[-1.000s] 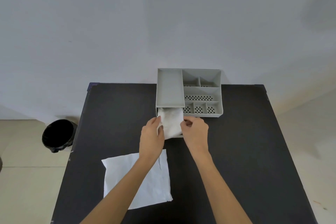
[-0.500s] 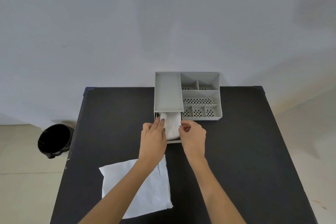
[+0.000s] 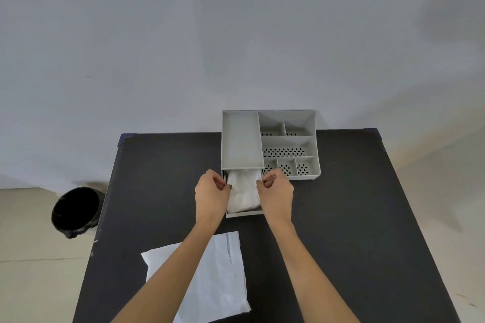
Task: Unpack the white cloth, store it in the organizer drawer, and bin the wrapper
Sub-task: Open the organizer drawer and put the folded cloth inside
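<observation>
The crumpled white cloth (image 3: 242, 191) lies in the pulled-out grey plastic drawer (image 3: 244, 214), long axis running away from the person; left hand (image 3: 211, 195) and right hand (image 3: 277, 193) flank it, fingers curled, grasp unclear; flat white wrapper (image 3: 220, 278) rests nearer on the black table (image 3: 341, 217); black bin (image 3: 74, 211) stands on the pale floor.

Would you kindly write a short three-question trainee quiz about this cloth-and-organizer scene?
1. True or false: the white cloth lies in the pulled-out drawer of the grey organizer.
2. Where is the wrapper? A) in the bin B) flat on the black table C) in a hand
3. Which side of the table, the person's own, is the black bin on?

Key: 1 true; 2 B; 3 left.
</observation>
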